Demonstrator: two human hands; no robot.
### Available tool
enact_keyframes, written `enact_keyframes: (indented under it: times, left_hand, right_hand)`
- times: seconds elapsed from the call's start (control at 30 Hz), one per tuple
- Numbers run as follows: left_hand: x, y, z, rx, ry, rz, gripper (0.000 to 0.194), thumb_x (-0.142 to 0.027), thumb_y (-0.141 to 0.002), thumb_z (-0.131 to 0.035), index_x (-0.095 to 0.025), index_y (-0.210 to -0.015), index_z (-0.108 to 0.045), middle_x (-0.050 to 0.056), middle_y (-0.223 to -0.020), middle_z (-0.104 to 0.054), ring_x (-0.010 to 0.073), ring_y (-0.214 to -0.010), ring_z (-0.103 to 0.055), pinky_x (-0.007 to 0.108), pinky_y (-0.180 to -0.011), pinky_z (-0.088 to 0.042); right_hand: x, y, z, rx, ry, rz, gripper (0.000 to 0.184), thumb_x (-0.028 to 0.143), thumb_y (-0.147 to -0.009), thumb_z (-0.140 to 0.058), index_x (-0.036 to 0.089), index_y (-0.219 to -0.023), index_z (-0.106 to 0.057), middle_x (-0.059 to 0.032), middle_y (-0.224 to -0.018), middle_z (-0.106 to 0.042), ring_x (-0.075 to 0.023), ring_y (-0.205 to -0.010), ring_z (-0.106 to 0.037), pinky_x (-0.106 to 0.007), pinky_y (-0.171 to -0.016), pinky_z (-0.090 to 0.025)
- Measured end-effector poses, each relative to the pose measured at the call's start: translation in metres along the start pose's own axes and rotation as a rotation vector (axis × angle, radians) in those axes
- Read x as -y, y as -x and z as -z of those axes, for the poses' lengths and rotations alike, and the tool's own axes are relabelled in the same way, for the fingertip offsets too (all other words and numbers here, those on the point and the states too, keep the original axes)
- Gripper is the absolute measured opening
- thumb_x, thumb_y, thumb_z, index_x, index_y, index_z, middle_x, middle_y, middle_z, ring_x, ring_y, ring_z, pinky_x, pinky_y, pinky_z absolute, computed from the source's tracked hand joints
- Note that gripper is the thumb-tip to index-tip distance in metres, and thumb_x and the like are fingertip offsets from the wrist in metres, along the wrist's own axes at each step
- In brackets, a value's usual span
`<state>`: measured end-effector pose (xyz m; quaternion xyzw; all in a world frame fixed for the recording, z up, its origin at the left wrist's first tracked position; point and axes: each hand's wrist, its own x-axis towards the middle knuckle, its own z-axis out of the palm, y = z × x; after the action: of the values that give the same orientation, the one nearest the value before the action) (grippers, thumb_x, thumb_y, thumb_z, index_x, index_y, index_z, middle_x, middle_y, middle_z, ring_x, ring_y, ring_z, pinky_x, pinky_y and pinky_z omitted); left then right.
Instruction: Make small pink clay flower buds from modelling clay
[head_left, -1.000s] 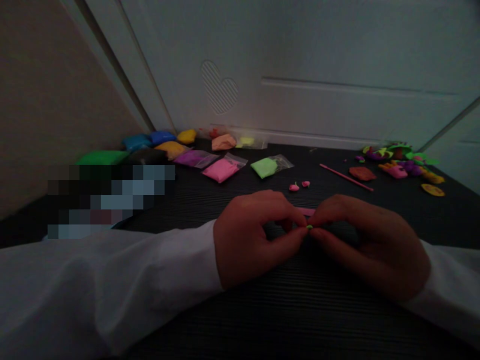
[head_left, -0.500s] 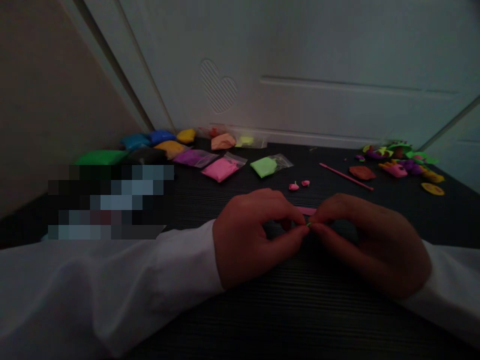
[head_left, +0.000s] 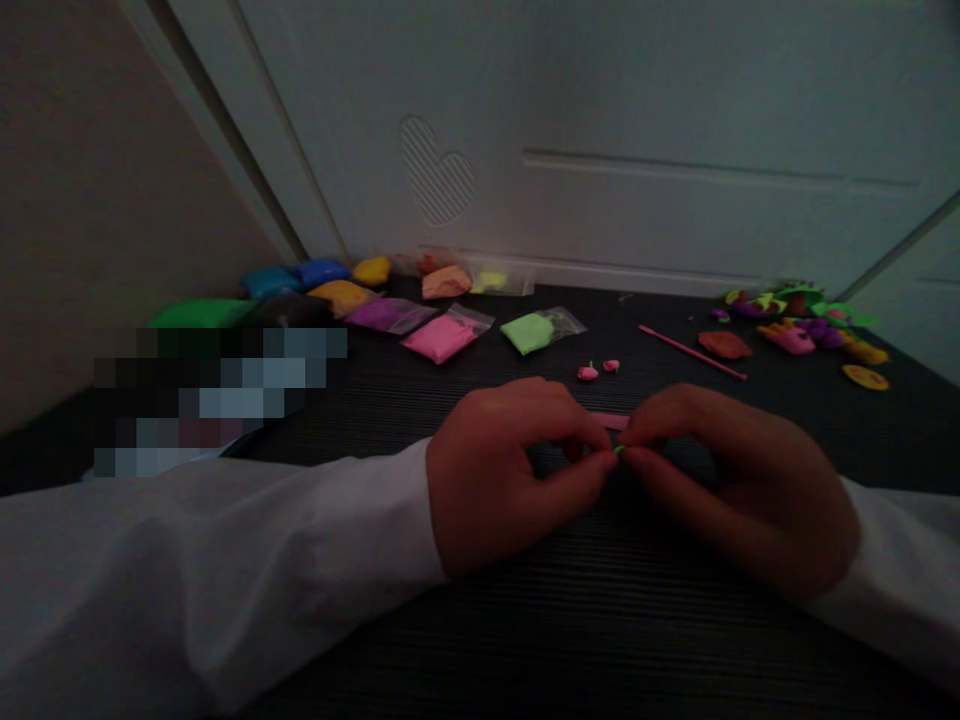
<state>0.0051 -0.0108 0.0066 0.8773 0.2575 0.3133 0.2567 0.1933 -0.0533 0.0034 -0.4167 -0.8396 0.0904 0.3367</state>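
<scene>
From the pair of buds (head_left: pixel 588 373) on your table (head_left: pixel 525 620), the strip (head_left: pixel 609 421) lies in front. Nearer you than these, your left hand (head_left: pixel 517 470) and right hand (head_left: pixel 742 490) meet at a piece (head_left: pixel 619 451) between their fingertips. Packets (head_left: pixel 439 338) spread left of the buds and behind; the stick (head_left: pixel 691 352) lies right, the modelled pieces (head_left: pixel 795 340) farther right, the panel (head_left: pixel 675 100) behind.

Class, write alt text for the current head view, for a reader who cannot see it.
A left hand and a right hand pinch a tiny green piece above a dark table. Beyond them lie a pink strip, two small pink pieces and a pink stick, with colourful packets toward the left.
</scene>
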Motion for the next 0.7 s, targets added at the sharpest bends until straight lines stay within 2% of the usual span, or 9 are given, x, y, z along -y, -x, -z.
enact_keyframes:
  times: [0.13,0.27,0.57,0.7]
  left_hand:
    - [-0.0014,0.0002,0.0005,-0.012,0.033,0.042,0.007,-0.017,-0.073,-0.058,-0.017,-0.075,-0.064,-0.001,-0.072,-0.060,0.0095,-0.068,-0.055,0.020,-0.064,-0.042]
    - [-0.0020,0.0001,0.0005,0.019,0.114,0.089,0.006,-0.017,-0.073,-0.058,-0.018,-0.073,-0.064,-0.003,-0.068,-0.059,0.0087,-0.064,-0.054,0.018,-0.059,-0.041]
    - [0.0011,-0.0015,0.0015,0.169,0.229,0.160,0.007,-0.020,-0.074,-0.057,-0.015,-0.073,-0.063,-0.003,-0.064,-0.055,0.0087,-0.057,-0.048,0.020,-0.051,-0.037]
    - [0.0024,-0.0015,0.0023,0.182,0.214,0.175,0.007,-0.020,-0.074,-0.057,-0.016,-0.076,-0.062,-0.004,-0.064,-0.054,0.0084,-0.057,-0.048,0.019,-0.051,-0.036]
  right_hand:
    - [0.0001,0.0003,0.0007,-0.011,-0.029,0.013,0.020,0.011,-0.078,-0.051,0.020,-0.095,-0.054,-0.0017,-0.083,-0.060,-0.0131,-0.077,-0.055,-0.025,-0.064,-0.045]
    - [-0.0024,0.0015,0.0028,0.024,-0.035,0.095,0.029,0.009,-0.075,-0.053,0.021,-0.102,-0.051,-0.0029,-0.088,-0.059,-0.0140,-0.081,-0.055,-0.027,-0.067,-0.047]
    - [-0.0041,0.0039,0.0037,0.054,-0.047,0.145,0.020,0.011,-0.076,-0.056,0.018,-0.095,-0.055,-0.0032,-0.089,-0.059,-0.0122,-0.086,-0.054,-0.025,-0.073,-0.047]
    - [-0.0039,0.0039,0.0034,0.044,-0.032,0.127,0.019,0.012,-0.076,-0.056,0.020,-0.094,-0.055,-0.0029,-0.087,-0.059,-0.0133,-0.083,-0.055,-0.027,-0.068,-0.048]
